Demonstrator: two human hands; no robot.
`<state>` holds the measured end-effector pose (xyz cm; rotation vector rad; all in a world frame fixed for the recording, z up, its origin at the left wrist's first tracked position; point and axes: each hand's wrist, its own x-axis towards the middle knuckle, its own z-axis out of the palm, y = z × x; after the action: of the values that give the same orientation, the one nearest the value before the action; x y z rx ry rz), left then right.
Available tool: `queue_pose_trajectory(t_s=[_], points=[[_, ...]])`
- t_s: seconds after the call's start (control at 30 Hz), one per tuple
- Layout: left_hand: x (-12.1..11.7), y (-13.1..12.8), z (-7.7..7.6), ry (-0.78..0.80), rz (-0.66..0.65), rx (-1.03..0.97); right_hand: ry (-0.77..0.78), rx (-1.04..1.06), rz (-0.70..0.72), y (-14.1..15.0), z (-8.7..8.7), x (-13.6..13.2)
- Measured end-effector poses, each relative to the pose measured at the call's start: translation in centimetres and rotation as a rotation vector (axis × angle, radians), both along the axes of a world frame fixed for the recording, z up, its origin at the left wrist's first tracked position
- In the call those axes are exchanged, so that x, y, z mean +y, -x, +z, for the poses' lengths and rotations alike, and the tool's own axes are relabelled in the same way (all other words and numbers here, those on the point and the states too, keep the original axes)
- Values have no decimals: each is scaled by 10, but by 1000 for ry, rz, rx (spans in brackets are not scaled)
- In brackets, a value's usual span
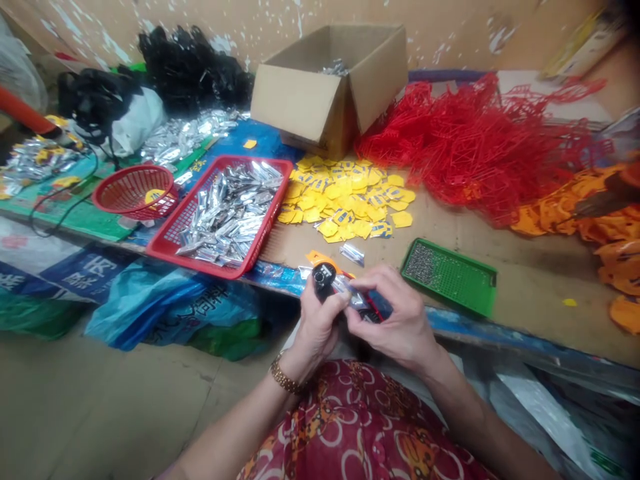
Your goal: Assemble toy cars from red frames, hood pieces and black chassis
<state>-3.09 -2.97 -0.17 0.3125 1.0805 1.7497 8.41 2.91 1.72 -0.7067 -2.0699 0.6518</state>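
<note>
My left hand (320, 320) is closed around a small black part (324, 277) with a white label, held just off the table's front edge. My right hand (395, 317) pinches a silver metal piece (350, 293) against that part, with a bit of red and blue plastic (377, 310) showing under the fingers. The two hands touch each other above my lap. A gold bracelet (284, 377) sits on my left wrist. Just beyond the hands lie an orange piece (320, 257) and a loose silver piece (351, 253) on the table.
A red tray (165, 247) of silver pieces, a round red basket (134, 190), a heap of yellow tags (345, 197), a green tray (470, 293) of small screws, a cardboard box (325, 87), red plastic frames (480, 140) and orange parts (610, 240) cover the table.
</note>
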Motion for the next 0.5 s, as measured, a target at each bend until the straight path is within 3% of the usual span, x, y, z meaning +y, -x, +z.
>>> queue_pose_trajectory(t_s=[0.17,0.23,0.3,0.43,0.5], points=[[1,3,0,46,-9,-30,67,28,80,-5,5,-2],[0,5,0,57,-49,-28,41,66,33,-16,6,4],[-1,7,2,65,-99,-44,26,149,-146,-37,4,20],[-3,9,8,133,-135,-52,-83,395,-755,-104,6,77],[-3,10,5,172,-124,-82,-164,416,-875,-139,13,107]])
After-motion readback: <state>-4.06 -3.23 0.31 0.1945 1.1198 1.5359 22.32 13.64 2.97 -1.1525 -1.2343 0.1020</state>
